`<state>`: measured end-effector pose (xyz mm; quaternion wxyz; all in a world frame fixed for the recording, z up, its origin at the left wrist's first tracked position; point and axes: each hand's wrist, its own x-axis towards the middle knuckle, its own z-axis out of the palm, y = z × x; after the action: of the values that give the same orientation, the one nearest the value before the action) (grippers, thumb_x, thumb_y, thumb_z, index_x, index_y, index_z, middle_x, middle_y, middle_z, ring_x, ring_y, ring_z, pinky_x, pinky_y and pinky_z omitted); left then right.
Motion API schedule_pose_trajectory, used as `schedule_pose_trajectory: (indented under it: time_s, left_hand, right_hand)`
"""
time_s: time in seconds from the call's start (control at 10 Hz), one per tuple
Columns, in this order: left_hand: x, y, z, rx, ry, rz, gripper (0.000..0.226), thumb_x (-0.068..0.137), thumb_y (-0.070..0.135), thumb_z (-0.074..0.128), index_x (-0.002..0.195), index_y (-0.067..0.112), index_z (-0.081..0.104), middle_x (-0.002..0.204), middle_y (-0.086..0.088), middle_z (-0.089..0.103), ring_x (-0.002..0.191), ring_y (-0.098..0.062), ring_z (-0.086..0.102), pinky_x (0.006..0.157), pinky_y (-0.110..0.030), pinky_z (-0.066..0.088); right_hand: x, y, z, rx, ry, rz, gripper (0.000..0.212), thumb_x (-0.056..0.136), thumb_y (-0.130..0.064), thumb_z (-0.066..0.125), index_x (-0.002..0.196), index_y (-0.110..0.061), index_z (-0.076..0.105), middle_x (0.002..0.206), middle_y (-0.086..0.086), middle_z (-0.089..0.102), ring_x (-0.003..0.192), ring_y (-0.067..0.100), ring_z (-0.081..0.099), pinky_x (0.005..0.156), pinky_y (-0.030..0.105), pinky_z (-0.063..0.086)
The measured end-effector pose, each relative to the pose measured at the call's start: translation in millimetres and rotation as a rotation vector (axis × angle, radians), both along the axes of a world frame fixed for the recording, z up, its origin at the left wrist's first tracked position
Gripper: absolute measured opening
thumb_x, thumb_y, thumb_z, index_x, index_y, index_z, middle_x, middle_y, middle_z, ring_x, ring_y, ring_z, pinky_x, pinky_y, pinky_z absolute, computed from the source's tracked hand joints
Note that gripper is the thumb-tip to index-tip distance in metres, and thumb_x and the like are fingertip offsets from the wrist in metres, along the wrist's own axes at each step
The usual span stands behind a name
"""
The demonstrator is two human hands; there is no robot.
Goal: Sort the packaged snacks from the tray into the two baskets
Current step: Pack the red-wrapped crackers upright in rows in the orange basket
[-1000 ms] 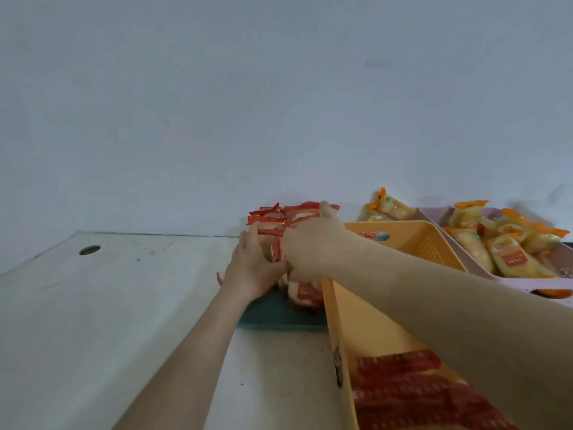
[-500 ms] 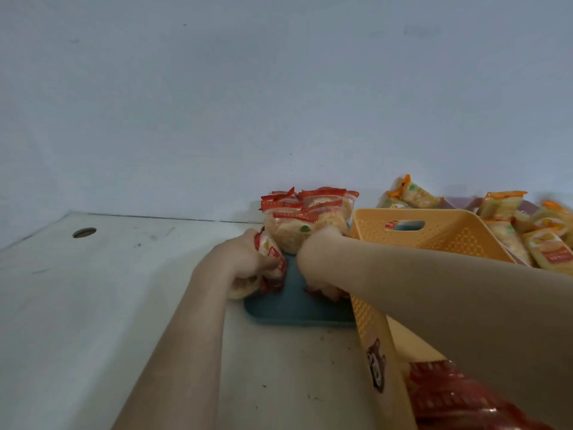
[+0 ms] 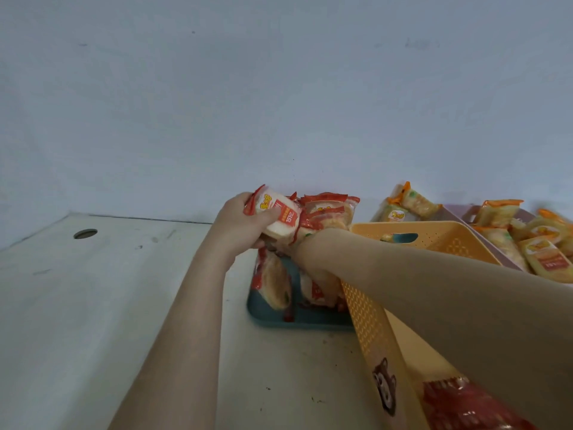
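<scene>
Packaged snacks (image 3: 465, 405) in red wrappers are seen nearest, lying in the orange basket (image 3: 372, 321), whose side wall is marked with a bear sticker (image 3: 384, 386). Just beside it, a teal tray (image 3: 297, 322) is set on the white table (image 3: 93, 321), and more red packets (image 3: 273, 283) are propped on it. The right hand (image 3: 313, 265) is lowered among these; its fingers are hidden, so its grip cannot be told. Above the tray, a single red packet (image 3: 279, 215) is gripped in the curled fingers of the left hand (image 3: 242, 228). Farther back, a red heap (image 3: 331, 212) is stacked near the wall (image 3: 279, 88), and orange-wrapped packets (image 3: 545, 256) are piled in a pink basket (image 3: 455, 210) at the right. A round hole (image 3: 85, 233) is seen in the table's far left.
</scene>
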<state>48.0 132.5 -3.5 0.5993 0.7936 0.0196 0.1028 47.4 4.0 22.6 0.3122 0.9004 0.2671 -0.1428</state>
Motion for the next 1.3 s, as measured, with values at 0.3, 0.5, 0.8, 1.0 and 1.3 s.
schedule_pose_trajectory:
  time_s: [0.3,0.5,0.8,1.0,1.3]
  left_hand:
    - [-16,-4,23,-0.448,-0.25,0.144,0.012,0.095,0.031,0.058,0.096,0.042,0.053,0.098,0.0,0.07,0.053,-0.012,0.061,0.044,-0.019,0.04]
    - [-32,-18,47,-0.448,-0.347,-0.004,0.029,0.097,0.031,0.053,0.125,0.033,0.052,0.097,-0.003,0.067,0.059,-0.011,0.054,0.04,-0.02,0.035]
    - [-72,-84,65,0.312,-0.415,-0.326,0.023,0.084,0.036,0.068,0.103,0.044,0.059,0.09,0.019,0.07,0.079,0.002,0.067,0.065,-0.024,0.054]
    - [-96,-130,50,0.897,-0.424,-0.532,0.042,0.087,0.053,0.057,0.126,0.059,0.042,0.107,0.02,0.063,0.095,0.0,0.059,0.077,-0.024,0.051]
    - [-99,-154,21,1.27,-0.346,-0.695,0.035,0.089,0.055,0.051,0.121,0.041,0.055,0.104,0.013,0.067,0.095,-0.009,0.061,0.072,-0.03,0.05]
  right_hand:
    - [33,-24,14,0.936,-0.202,-0.066,0.026,0.078,-0.039,0.076,0.076,-0.019,0.06,0.078,-0.005,0.06,0.077,0.017,0.059,0.059,0.023,0.041]
    - [22,-66,52,1.566,-0.28,-0.229,0.03,0.075,-0.043,0.078,0.074,-0.013,0.072,0.059,-0.003,0.064,0.048,0.008,0.057,0.054,0.025,0.05]
    - [-20,-166,65,1.655,-0.52,-0.348,0.036,0.075,-0.046,0.077,0.069,-0.012,0.07,0.062,0.002,0.066,0.055,0.01,0.057,0.054,0.029,0.046]
    - [-50,-206,54,1.396,-0.461,-0.363,0.033,0.071,-0.047,0.079,0.077,-0.015,0.071,0.063,-0.005,0.061,0.051,0.002,0.051,0.049,0.018,0.037]
    - [-93,-201,14,0.615,-0.416,0.038,0.022,0.085,-0.049,0.061,0.086,-0.027,0.062,0.086,-0.008,0.059,0.082,0.014,0.055,0.062,0.028,0.039]
